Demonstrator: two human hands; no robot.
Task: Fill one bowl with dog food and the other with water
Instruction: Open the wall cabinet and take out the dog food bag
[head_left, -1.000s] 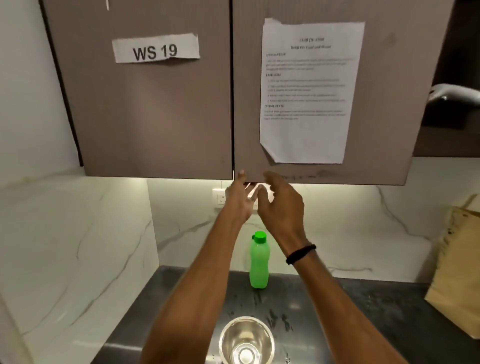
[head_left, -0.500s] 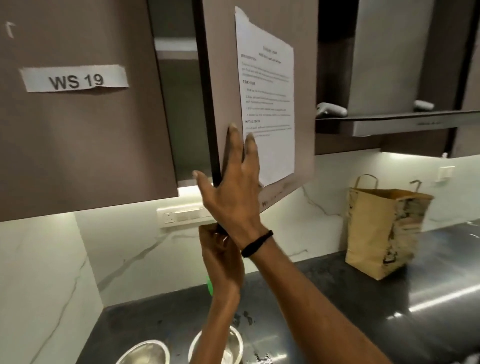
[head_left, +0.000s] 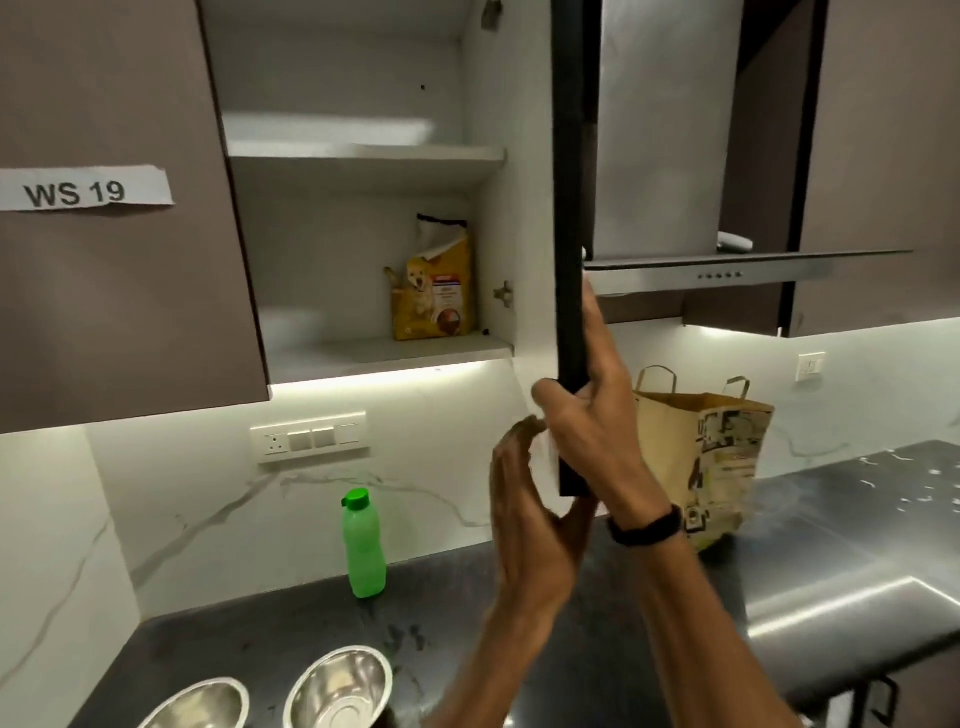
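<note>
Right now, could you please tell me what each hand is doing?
Left hand: open, holding nothing.
Right hand: closed on the cupboard door edge.

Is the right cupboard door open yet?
Open. The cupboard door stands edge-on with the right hand gripping it, and the dog food bag shows on the lower shelf.

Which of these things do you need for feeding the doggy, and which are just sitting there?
Needed:
- dog food bag, on the cupboard's lower shelf
- two steel bowls, both look empty
- green bottle, probably for the water
- cupboard door, held at its edge by the right hand

Just sitting there:
- paper bag on the counter
- wall sockets
- "WS 19" label
</note>
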